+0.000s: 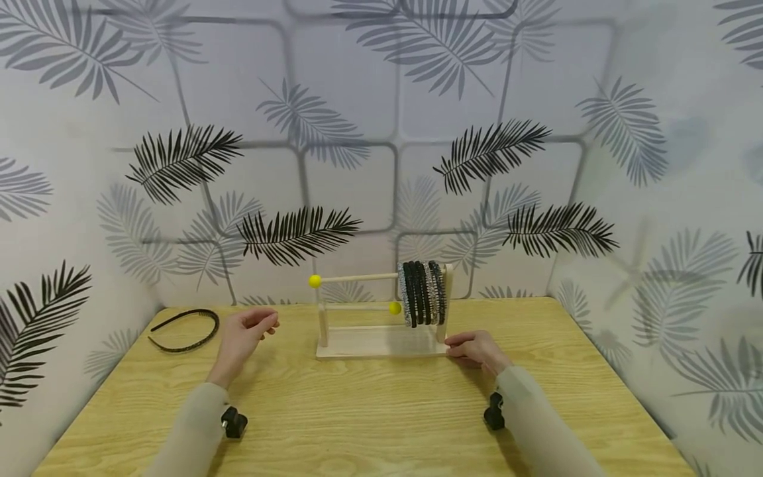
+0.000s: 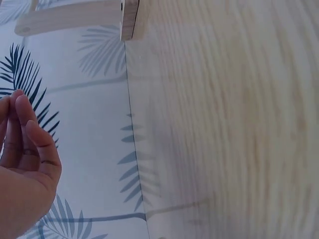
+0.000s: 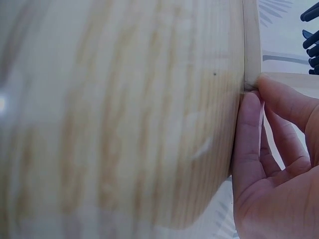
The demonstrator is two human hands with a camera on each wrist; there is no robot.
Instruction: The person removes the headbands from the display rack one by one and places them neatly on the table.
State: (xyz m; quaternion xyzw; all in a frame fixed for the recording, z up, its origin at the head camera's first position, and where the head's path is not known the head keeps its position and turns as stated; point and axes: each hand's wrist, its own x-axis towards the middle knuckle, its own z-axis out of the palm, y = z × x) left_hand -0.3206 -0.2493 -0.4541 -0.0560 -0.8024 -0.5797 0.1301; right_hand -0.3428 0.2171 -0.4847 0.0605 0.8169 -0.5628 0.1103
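A light wooden headband stand [image 1: 357, 343] sits towards the back of the table, with two horizontal rods tipped by yellow balls [image 1: 314, 281]. Several black and silver headbands [image 1: 422, 295] hang bunched at the right end of the upper rod. My right hand [image 1: 477, 351] pinches the front right corner of the stand's base between thumb and fingers, seen close up in the right wrist view. Left of the stand, my left hand [image 1: 241, 338] hovers over the table with loosely bent fingers and nothing in them. Only the stand's edge [image 2: 75, 17] shows in the left wrist view.
Another black headband [image 1: 216, 322] lies on the table [image 1: 357, 417] beyond my left hand, near the left edge. Leaf-patterned walls [image 1: 369, 192] rise close behind the table and at both sides.
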